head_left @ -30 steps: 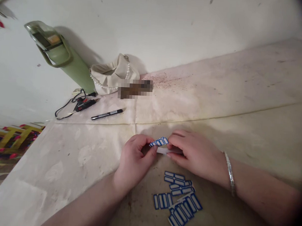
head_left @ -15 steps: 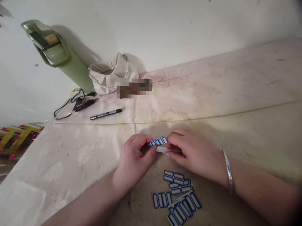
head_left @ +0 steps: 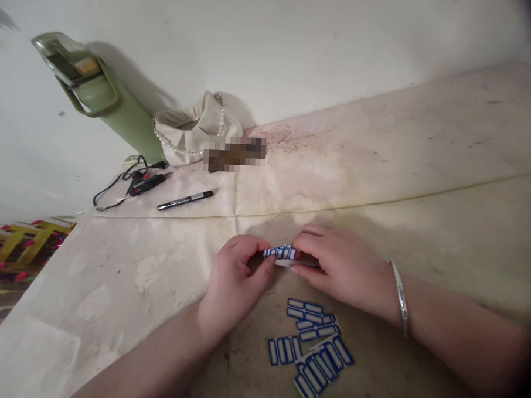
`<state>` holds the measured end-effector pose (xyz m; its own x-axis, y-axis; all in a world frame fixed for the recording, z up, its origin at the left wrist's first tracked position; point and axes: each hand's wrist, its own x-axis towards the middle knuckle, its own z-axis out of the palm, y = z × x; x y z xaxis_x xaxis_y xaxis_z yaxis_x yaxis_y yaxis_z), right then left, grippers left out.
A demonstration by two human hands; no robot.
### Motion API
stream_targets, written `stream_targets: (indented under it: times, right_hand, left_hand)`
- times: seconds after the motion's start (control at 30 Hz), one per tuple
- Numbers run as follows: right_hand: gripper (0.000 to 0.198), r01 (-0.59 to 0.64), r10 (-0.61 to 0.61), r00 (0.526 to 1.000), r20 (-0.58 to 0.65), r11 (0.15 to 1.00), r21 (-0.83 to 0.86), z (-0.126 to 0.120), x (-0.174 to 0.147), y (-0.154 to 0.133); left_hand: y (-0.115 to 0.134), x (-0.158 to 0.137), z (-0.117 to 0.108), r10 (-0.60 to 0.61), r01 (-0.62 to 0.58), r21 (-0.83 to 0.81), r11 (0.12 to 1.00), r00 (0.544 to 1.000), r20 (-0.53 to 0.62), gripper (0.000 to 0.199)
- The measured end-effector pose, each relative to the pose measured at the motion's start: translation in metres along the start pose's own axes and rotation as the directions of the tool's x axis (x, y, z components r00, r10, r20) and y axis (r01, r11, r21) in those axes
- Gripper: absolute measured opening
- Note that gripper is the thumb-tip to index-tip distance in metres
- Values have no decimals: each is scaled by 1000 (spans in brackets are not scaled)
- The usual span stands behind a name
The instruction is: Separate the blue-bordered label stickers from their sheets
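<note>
Between my two hands is a small sheet of blue-bordered white labels (head_left: 282, 254). My left hand (head_left: 241, 272) pinches its left end between thumb and fingers. At the right end, the thumb and fingers of my right hand (head_left: 333, 258) are closed on it; a silver bracelet circles that wrist. A paler white piece shows under the labels, partly hidden by the fingers. Nearer me, several more label sheets (head_left: 317, 374) lie overlapping on the cloth, just below my hands.
A black pen (head_left: 185, 200) lies at the left, with a corded glue gun (head_left: 143, 183) behind it. By the wall stand a green bottle (head_left: 128, 122) and a cream bag (head_left: 184, 134) with a pearl strap. A pixelated brown item (head_left: 232, 155) is in front of the bag. A stained cloth (head_left: 157, 264) covers the table.
The labels between my hands have tilted, so their printed face now covers more of the white piece beneath. Both hands stay almost where they were.
</note>
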<state>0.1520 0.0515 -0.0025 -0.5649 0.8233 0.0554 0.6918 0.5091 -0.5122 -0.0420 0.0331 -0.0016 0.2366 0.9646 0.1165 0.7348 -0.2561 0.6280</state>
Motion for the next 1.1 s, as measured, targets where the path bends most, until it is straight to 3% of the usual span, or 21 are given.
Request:
stream_targets:
  times: [0.77, 1.1]
  right_hand:
    - [14, -8, 8, 1000, -12, 1000, 3, 1, 0, 2]
    - [13, -2, 2, 1000, -26, 1000, 3, 1, 1, 2]
  left_hand:
    - [-1, 0, 0, 6, -6, 5, 1000, 1000, 8, 7]
    - [1, 1, 0, 63, -65, 47, 997, 997, 33, 6]
